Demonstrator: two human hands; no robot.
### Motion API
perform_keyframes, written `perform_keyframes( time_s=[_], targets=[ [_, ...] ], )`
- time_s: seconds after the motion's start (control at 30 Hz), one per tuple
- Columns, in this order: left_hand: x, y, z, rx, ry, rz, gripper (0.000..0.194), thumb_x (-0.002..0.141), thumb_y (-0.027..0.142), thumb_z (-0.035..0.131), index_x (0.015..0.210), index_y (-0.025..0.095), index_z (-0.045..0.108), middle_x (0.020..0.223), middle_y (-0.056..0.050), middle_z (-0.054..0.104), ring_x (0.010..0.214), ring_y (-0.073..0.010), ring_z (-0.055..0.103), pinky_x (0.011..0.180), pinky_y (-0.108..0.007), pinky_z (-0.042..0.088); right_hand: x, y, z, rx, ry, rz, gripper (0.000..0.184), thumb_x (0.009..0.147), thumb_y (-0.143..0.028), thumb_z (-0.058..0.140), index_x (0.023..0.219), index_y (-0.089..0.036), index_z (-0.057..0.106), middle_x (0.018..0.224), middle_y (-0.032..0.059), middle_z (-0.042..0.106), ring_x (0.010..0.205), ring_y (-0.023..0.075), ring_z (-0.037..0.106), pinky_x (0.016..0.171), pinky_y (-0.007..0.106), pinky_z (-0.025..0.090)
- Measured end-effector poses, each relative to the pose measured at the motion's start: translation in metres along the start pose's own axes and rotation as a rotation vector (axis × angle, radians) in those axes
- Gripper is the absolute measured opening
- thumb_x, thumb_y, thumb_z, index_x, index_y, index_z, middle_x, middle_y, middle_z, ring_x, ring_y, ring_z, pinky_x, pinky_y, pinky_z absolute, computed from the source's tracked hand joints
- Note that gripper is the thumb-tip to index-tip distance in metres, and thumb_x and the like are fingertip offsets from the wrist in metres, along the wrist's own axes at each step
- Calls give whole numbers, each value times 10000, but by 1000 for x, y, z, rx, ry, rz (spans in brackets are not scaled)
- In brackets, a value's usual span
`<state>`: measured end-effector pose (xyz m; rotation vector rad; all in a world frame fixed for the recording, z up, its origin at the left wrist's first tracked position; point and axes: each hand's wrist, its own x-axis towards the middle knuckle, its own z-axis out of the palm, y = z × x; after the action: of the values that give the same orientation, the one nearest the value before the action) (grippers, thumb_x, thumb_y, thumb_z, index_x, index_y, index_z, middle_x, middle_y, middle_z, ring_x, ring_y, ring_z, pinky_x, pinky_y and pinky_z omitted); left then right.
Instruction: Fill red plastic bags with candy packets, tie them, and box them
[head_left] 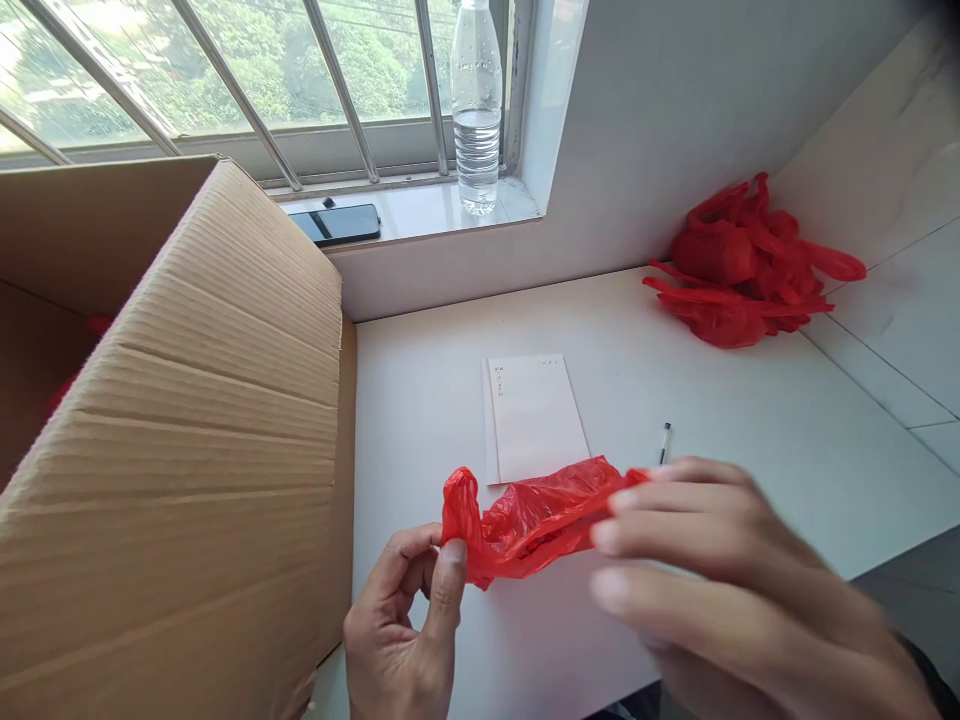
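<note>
white tabletop [420, 400] spreads under the left hand [405, 620] and the right hand [735, 580], and a big open brown corrugated cardboard box [225, 430] stands left of the left hand. up past the right hand there's a crumpled heap of red plastic bags [750, 265]. the one being worked on is a thin, shiny red plastic bag [547, 510], loosely bunched into a strip between the hands. white rectangular paper [536, 420] lies up and right of the left hand. left hand has one end of the bag pinched between thumb and fingers; right hand's at the other end but blurry, fingers spread, so can't tell if it's gripping. slim black-and-white pen [665, 440] just past the right hand. imo the step is straightening the bag, and the next move probably wants a proper hold on both ends plus a gentle pull.
</note>
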<state>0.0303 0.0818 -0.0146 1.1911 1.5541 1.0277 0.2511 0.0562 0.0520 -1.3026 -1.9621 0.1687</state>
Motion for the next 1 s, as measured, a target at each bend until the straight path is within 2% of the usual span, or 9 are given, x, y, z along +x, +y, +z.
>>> perform_keyframes(
  time_s=[0.1, 0.17, 0.27, 0.4, 0.53, 0.63, 0.7, 0.83, 1.0],
  targets=[
    [-2, 1, 2, -26, 34, -25, 203, 867, 443, 716, 856, 242, 681, 534, 56, 511, 525, -125, 490, 513, -223, 438, 4, 15, 14, -192, -549, -203, 283, 875, 18, 466, 903, -231, 597, 800, 32, 656, 722, 220, 608, 842, 436, 524],
    [-3, -1, 2, -29, 48, 11, 193, 893, 439, 693, 861, 249, 681, 559, 51, 510, 559, -129, 515, 550, -216, 469, 0, 26, 27, -306, -717, -157, 315, 763, 70, 430, 766, -232, 521, 673, 25, 578, 600, 216, 533, 697, 419, 502],
    [-4, -7, 0, -24, -12, 122, 173, 933, 416, 662, 871, 256, 682, 645, 28, 571, 615, -135, 558, 602, -212, 518, -14, 39, 41, -391, -845, -47, 316, 684, 66, 447, 776, -229, 516, 613, 35, 543, 546, 240, 520, 515, 370, 380],
    [-4, -13, -5, -48, -127, 172, 156, 987, 370, 596, 884, 276, 667, 773, 0, 604, 714, -153, 588, 665, -236, 540, -24, 48, 46, -415, -784, 109, 308, 757, 34, 480, 897, -237, 521, 623, 19, 555, 480, 228, 482, 467, 343, 245],
    [-4, -9, -6, -144, -251, 187, 269, 969, 500, 576, 856, 264, 638, 995, -60, 619, 913, -230, 616, 730, -314, 569, -16, 48, 42, -345, -724, 141, 143, 907, -129, 547, 883, -240, 460, 611, 1, 542, 507, 219, 474, 536, 360, 322],
    [-8, 6, 0, -162, -328, 175, 327, 904, 602, 622, 908, 274, 610, 912, -50, 627, 897, -249, 624, 728, -335, 558, -6, 42, 39, -284, -752, 137, 144, 898, -118, 565, 923, -223, 469, 659, -7, 553, 561, 198, 487, 657, 374, 398],
    [-11, 18, 7, -90, -349, 145, 280, 866, 535, 690, 966, 282, 627, 829, -18, 615, 784, -212, 605, 639, -287, 505, -2, 39, 37, -279, -752, 146, 195, 857, -64, 557, 886, -230, 458, 660, -31, 527, 557, 173, 460, 720, 372, 404],
    [-9, 34, 14, 62, -430, 72, 238, 902, 410, 663, 739, 236, 667, 667, -3, 558, 684, -166, 518, 553, -242, 385, -1, 35, 30, -328, -716, 102, 273, 801, 17, 515, 780, -237, 416, 631, -55, 478, 529, 151, 421, 763, 364, 392],
    [-1, 28, 9, -152, -431, -46, 431, 942, 467, 620, 614, 200, 539, 632, 8, 494, 565, -123, 387, 510, -251, 337, 3, 23, 22, -357, -624, 19, 360, 730, 129, 422, 818, -212, 497, 733, -9, 540, 631, 185, 507, 783, 372, 433]
  ],
)
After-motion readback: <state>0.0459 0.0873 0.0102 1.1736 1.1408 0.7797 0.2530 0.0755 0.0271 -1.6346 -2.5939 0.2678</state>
